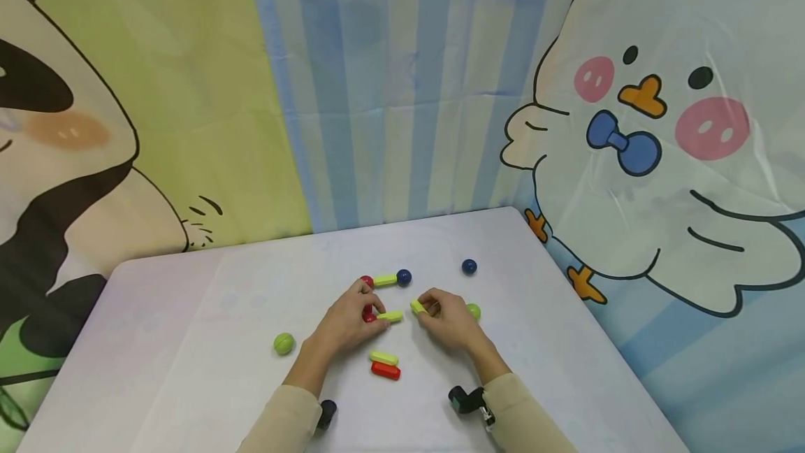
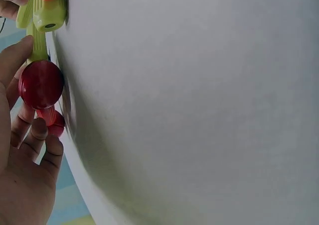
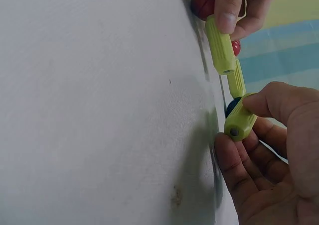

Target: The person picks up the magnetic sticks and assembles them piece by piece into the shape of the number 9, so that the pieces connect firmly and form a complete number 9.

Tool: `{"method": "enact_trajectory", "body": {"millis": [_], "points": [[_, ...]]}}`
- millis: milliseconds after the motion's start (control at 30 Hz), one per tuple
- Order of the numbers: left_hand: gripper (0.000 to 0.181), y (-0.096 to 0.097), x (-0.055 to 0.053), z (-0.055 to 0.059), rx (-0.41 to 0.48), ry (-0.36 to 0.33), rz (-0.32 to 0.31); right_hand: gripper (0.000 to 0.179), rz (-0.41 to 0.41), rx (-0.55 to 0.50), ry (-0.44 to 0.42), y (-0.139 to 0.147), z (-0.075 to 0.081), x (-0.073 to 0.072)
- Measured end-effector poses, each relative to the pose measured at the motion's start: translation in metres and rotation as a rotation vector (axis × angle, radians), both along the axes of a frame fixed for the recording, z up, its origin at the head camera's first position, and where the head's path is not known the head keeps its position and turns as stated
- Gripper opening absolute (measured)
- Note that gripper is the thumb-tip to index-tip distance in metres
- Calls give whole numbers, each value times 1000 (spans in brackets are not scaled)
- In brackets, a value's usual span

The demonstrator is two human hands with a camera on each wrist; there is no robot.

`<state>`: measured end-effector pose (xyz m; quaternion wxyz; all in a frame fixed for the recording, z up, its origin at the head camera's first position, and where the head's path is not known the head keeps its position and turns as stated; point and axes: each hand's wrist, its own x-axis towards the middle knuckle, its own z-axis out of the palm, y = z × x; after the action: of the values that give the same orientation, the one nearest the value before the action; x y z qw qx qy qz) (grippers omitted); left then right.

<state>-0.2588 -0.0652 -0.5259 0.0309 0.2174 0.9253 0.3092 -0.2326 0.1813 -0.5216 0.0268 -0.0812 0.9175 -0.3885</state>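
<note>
My left hand (image 1: pixel 346 320) pinches a yellow-green rod (image 1: pixel 393 316) that joins a red ball (image 2: pixel 41 84). Behind that ball, a red rod (image 2: pixel 47 115) leads to another red ball (image 2: pixel 57 125). My right hand (image 1: pixel 451 320) holds a second yellow-green rod (image 3: pixel 240 121) between thumb and fingers, with a dark hole in its end facing the right wrist camera. A small gap separates the two held rods in the head view. Just beyond the hands, a yellow-green rod (image 1: pixel 385 279) links to a dark blue ball (image 1: pixel 404 277).
Close in front of the hands lie a yellow-green rod (image 1: pixel 383 357) and a red rod (image 1: pixel 386 370), side by side. One green ball (image 1: pixel 284 343) sits to the left, another green ball (image 1: pixel 474 311) beside the right hand. A loose blue ball (image 1: pixel 469 267) rests farther back on the white table (image 1: pixel 207 341).
</note>
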Motion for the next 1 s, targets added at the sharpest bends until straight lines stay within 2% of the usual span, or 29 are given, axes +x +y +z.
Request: {"method": "enact_trajectory", "body": {"millis": [267,467,600,1000], "points": [[10,2,-10,0,4,77,18,19,-48,-42,-5,-5,-2,-7],[19,7,-23,4,19,163,52,19,-72,-70,-20,-6,-2,-10],[25,12,-30,6,25,151,56,19,-86,-68,-15,-4,-3,-14],[39,21,-44,7,42,16,112,23,-62,-111,-35,-7,-5,-22]]}}
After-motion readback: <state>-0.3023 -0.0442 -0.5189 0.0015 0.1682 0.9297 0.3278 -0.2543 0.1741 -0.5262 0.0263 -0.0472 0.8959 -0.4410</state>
